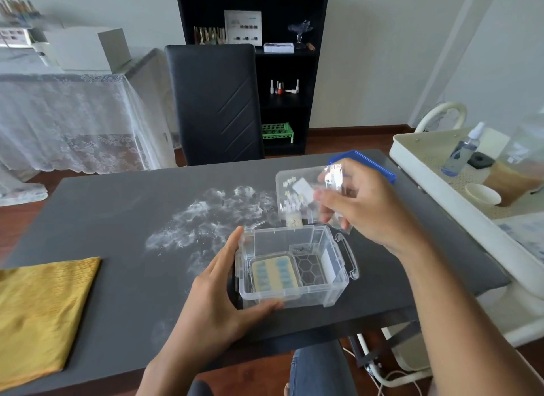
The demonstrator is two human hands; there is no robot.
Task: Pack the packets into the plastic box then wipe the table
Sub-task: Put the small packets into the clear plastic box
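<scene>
Your right hand (374, 207) fingers pinch slippery clear packet (306, 195) above plastic box (290, 266); left hand (217, 301) clasps box wall. Loose pinch risks drop onto powdery worktop (117, 207).

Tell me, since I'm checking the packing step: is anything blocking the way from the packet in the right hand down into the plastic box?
Nothing visible blocks it. The right hand holds a clear packet above and behind the plastic box, which stands open; its blue lid lies behind it. The left hand steadies the box's side, clear of the opening.

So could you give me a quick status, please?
Left hand steadying plastic box. Right hand holding clear packet above it. White residue unwiped; yellow cloth untouched.
</scene>
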